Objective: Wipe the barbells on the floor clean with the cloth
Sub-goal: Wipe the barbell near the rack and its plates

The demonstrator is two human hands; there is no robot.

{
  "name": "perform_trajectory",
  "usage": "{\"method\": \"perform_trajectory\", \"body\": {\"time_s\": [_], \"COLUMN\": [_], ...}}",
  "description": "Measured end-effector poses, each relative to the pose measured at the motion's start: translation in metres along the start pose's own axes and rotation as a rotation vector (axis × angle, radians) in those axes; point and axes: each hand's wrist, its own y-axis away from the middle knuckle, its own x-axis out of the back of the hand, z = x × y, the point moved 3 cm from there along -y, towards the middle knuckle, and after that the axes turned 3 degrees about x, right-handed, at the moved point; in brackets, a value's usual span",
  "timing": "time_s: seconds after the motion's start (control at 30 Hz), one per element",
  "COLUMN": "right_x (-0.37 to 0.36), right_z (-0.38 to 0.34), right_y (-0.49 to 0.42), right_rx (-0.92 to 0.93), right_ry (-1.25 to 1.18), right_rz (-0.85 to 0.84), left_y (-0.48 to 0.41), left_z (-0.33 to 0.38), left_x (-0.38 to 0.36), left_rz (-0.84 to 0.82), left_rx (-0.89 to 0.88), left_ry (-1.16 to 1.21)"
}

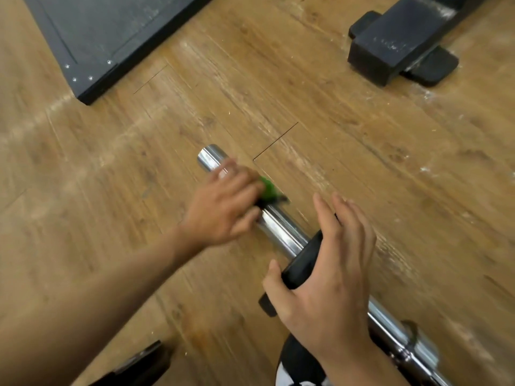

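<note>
Wiping the barbell (278, 232), the left hand (223, 210) is gripping the cloth (268, 188) in curled fingers while the right hand (328, 274), fingers straight, is pressing the plate (302, 263), probably against rolling.

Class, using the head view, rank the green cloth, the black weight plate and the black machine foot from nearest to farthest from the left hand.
1. green cloth, under the left hand.
2. black weight plate, lower right.
3. black machine foot, top right.
</note>
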Motion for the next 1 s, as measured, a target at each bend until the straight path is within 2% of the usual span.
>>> {"method": "perform_trajectory", "body": {"time_s": [0.07, 0.13, 0.17, 0.3, 0.4, 0.47, 0.53, 0.6, 0.67, 0.7, 0.83, 0.93, 1.0], "right_x": [0.002, 0.007, 0.01, 0.02, 0.019, 0.01, 0.004, 0.008, 0.02, 0.028, 0.053, 0.048, 0.05], "right_z": [0.004, 0.007, 0.008, 0.006, -0.016, -0.027, -0.027, -0.016, -0.003, 0.003, 0.012, 0.012, 0.02], "right_y": [-0.003, -0.008, -0.011, -0.028, -0.032, -0.029, -0.027, -0.036, -0.053, -0.066, -0.1, -0.09, -0.091], "right_rx": [-0.036, -0.066, -0.083, -0.181, -0.022, 0.09, 0.144, 0.147, 0.114, 0.082, -0.153, -0.066, -0.024], "right_ry": [-0.011, -0.022, -0.035, 0.007, 0.297, 0.409, 0.493, 0.514, 0.502, 0.489, 0.502, 0.573, 0.574], "right_rz": [-0.013, -0.013, -0.004, -0.023, -0.048, -0.154, -0.262, -0.285, -0.253, -0.231, -0.113, -0.073, -0.078], "left_y": [-0.014, -0.022, -0.024, -0.021, -0.032, -0.04, -0.042, -0.047, -0.062, -0.071, -0.091, -0.11, -0.124], "left_z": [-0.033, -0.029, -0.014, 0.05, 0.024, -0.014, -0.051, -0.068, -0.055, -0.038, 0.04, 0.04, 0.01], "left_x": [0.012, 0.011, 0.008, -0.017, -0.022, -0.017, -0.011, -0.006, -0.007, -0.008, -0.029, -0.041, -0.045], "left_rz": [0.042, 0.071, 0.086, 0.103, 0.188, 0.211, 0.237, 0.266, 0.288, 0.29, 0.198, 0.232, 0.309], "left_rx": [0.179, 0.287, 0.267, -0.069, -0.183, -0.102, 0.067, 0.222, 0.288, 0.249, -0.102, -0.22, -0.167], "left_ry": [-0.008, 0.056, 0.097, 0.177, 0.103, 0.079, 0.061, 0.085, 0.129, 0.15, 0.171, 0.108, 0.062]}}
